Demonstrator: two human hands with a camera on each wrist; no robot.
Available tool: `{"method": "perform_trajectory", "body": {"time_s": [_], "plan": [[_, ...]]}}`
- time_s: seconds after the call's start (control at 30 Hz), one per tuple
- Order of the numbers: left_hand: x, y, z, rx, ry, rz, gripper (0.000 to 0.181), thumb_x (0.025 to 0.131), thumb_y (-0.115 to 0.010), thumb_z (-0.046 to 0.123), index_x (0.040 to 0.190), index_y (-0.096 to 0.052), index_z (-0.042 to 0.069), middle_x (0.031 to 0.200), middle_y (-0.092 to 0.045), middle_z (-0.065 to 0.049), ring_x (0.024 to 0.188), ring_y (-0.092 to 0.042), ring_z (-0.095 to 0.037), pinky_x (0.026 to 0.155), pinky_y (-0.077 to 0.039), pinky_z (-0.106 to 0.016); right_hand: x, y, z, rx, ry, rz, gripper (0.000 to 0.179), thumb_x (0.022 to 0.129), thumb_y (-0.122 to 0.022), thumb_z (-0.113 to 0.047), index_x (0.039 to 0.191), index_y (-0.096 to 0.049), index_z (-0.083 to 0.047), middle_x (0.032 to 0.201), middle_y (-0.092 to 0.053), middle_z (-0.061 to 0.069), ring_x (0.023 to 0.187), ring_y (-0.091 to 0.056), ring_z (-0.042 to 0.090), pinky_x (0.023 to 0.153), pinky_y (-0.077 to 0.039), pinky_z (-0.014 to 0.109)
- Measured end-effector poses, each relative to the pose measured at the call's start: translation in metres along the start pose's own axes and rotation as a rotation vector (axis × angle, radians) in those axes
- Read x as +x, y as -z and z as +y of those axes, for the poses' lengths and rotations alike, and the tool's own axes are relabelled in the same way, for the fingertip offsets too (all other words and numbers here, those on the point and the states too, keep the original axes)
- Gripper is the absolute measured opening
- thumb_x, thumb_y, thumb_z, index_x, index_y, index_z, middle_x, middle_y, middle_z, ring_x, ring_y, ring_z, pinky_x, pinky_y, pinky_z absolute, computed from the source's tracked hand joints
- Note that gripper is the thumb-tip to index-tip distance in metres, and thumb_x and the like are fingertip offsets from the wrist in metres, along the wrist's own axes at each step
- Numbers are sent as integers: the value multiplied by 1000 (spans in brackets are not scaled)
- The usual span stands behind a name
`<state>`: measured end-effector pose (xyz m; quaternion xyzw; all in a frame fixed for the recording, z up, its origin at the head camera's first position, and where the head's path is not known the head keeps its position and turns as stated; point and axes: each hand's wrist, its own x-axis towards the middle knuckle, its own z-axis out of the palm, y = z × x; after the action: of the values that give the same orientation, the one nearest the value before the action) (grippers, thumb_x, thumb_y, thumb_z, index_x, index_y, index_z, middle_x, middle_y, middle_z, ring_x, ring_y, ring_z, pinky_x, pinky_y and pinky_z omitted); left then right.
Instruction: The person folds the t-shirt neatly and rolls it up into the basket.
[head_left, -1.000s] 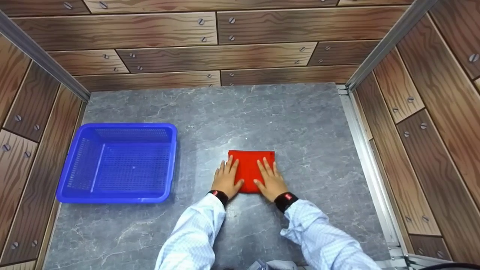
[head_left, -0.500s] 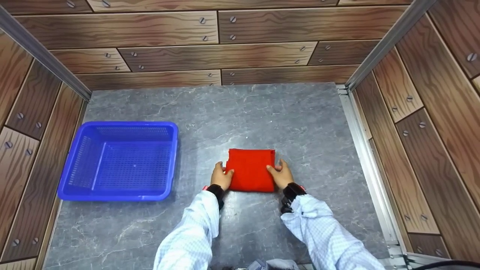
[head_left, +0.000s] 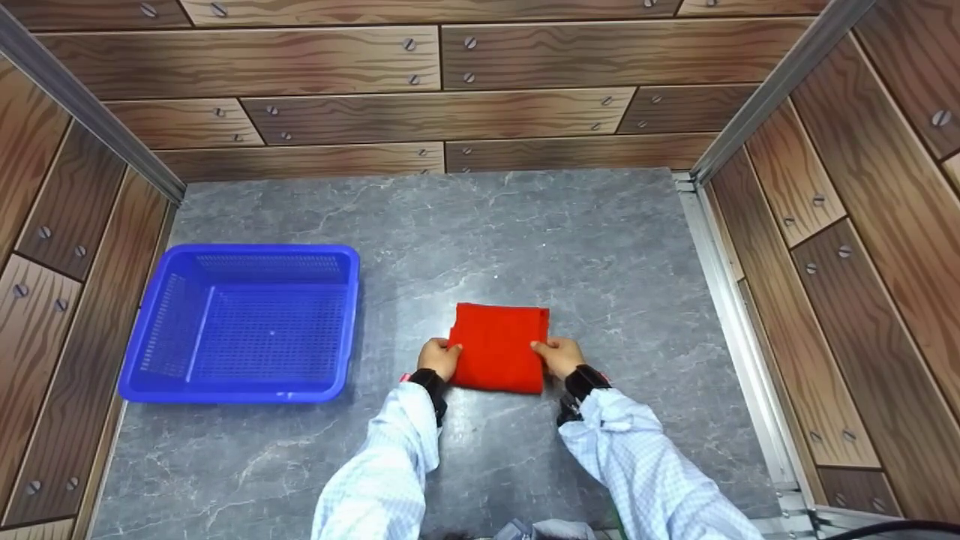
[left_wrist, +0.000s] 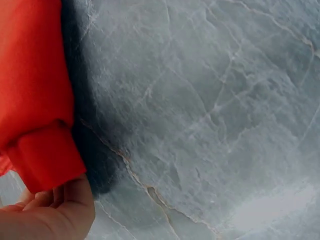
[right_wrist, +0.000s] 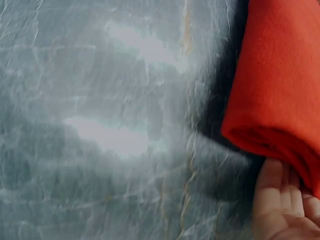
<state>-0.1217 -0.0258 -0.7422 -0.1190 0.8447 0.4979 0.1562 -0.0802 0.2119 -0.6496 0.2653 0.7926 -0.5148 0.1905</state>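
A folded red cloth (head_left: 497,347), roughly square, lies between both hands in the head view. My left hand (head_left: 439,358) grips its left side, thumb on top and fingers tucked beneath. On the opposite side my right hand (head_left: 561,355) pinches the edge the same way. In the left wrist view, the fingers (left_wrist: 77,200) curl under a narrower folded end of the red cloth (left_wrist: 35,90). The right wrist view has layered folds of the cloth (right_wrist: 285,75) above the fingers (right_wrist: 270,190), whose tips are hidden under it.
A blue plastic basket (head_left: 346,322) with perforated sides stands to the left on the grey marbled tabletop (head_left: 600,247). Wood-patterned walls (head_left: 345,64) enclose the back and sides. A metal rail (head_left: 739,337) runs along the right edge.
Both hands lay flat on top of the cloth, then moved out to its sides and now grip it there. The cloth has tilted slightly and shifted a little toward the body.
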Motion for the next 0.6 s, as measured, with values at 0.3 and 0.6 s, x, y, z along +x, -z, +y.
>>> {"method": "perform_trajectory", "body": {"time_s": [0.3, 0.6], "plan": [[-51, 49, 70, -24, 39, -5, 34, 92, -58, 11, 118, -63, -11, 107, -69, -25, 102, -65, -35, 93, -50, -43, -3, -16, -12, 62, -11, 11, 23, 95, -61, -16, 106, -66, 3, 84, -61, 7, 71, -57, 13, 62, -52, 24], [-51, 82, 76, -76, 30, 37, 37, 94, -56, 9, 124, -58, -13, 119, -65, -30, 111, -63, -38, 98, -49, -44, -8, -30, -42, 47, 45, -40, 41, 97, -58, -16, 131, -57, 6, 108, -65, 16, 84, -59, 16, 70, -55, 28]]}}
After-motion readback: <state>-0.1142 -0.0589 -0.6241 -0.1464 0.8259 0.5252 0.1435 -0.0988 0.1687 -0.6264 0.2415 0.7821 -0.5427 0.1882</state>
